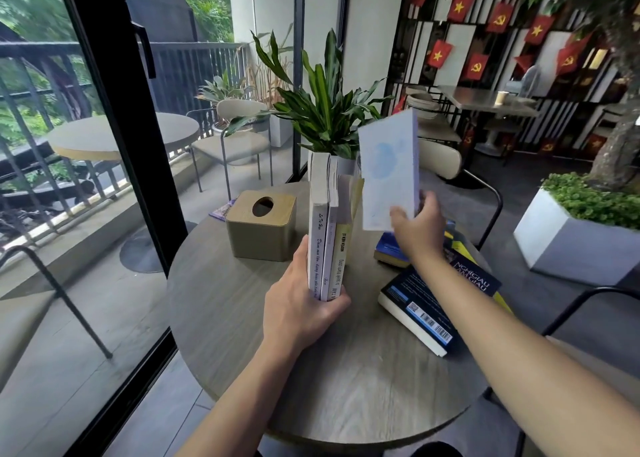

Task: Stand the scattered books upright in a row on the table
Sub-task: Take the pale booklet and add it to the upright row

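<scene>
Three books (329, 234) stand upright side by side near the middle of the round wooden table (242, 335), spines facing me. My left hand (301, 304) clasps their lower ends. My right hand (419, 228) holds a pale blue book (388, 169) upright in the air, just right of the standing row. A dark blue book (415, 307) lies flat at the right of the table. More books lie behind it: a small blue one (389, 248) and one with a yellow and navy cover (474, 269), partly hidden by my right arm.
A wooden tissue box (263, 224) sits left of the row, with a purple booklet (223, 210) behind it. A potted plant (329, 110) stands at the table's far edge. Chairs (450, 165) surround the table; a glass door (104, 127) is at left.
</scene>
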The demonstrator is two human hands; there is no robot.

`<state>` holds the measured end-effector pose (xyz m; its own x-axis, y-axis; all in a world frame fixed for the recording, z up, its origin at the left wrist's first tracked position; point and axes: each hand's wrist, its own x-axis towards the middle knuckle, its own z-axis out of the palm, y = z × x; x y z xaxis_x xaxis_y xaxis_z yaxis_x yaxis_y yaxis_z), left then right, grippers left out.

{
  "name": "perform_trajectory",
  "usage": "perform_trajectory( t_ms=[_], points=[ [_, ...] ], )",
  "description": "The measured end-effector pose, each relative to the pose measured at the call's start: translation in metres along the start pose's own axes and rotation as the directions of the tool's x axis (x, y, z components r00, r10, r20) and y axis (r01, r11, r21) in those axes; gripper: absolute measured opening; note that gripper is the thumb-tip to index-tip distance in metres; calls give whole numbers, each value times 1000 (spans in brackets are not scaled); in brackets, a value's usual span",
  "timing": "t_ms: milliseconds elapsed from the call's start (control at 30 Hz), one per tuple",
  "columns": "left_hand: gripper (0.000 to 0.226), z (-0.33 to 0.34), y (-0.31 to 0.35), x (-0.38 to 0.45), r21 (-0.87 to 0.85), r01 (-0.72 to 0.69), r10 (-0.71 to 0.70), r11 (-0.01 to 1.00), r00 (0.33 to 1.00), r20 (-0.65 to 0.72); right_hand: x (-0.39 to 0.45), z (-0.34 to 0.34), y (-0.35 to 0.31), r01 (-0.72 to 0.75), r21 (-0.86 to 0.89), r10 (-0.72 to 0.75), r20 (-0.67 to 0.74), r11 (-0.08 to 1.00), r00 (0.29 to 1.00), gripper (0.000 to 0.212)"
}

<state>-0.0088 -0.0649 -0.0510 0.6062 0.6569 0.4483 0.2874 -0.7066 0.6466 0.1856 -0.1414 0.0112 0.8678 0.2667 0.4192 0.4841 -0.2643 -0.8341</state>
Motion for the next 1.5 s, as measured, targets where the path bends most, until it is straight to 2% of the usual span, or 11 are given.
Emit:
perform_trajectory(
  t_ms=[67,300,467,533,667,767,833,967,1033,1167,1500],
  points=[
    [82,1,0,1,14,8,-8,1000,1000,-4,-16,1,8,-3,-78,14,137,997,990,21],
    [82,3,-3,1,24,31,-31,999,1000,-1,-49,-2,-6,73,-62,-59,199,995,978,28],
    [86,4,-6,1,23,-1,1,1000,1000,16,-60,-13,-22,192,-107,-132,414,975,901,35],
    [89,5,-8,1,12,-11,11,1000,1000,29,-60,-19,-30,184,-81,-121,495,980,861,32],
    [111,0,-6,2,-46,13,-10,999,998,62,-63,-29,-44,160,-97,-70,605,982,793,28],
    [126,-4,-2,2,-90,50,-42,995,996,82,-66,-34,-49,222,-155,-78,627,963,775,30],
    [128,-6,-2,3,-89,57,-50,994,995,83,-64,-38,-50,236,-107,-110,655,966,748,50],
    [131,-8,-1,5,-95,34,-25,995,995,98,-58,-48,-56,246,-20,-151,741,969,654,128],
    [132,-8,0,5,-100,25,-14,995,995,101,-54,-48,-62,330,0,-229,721,944,654,142],
    [134,-8,2,9,-85,27,-18,996,994,104,-46,-38,-75,442,13,-337,668,897,663,139],
    [130,-2,2,24,-66,-31,41,997,987,154,-36,-23,-75,481,-1,-399,558,876,728,111]
  ],
)
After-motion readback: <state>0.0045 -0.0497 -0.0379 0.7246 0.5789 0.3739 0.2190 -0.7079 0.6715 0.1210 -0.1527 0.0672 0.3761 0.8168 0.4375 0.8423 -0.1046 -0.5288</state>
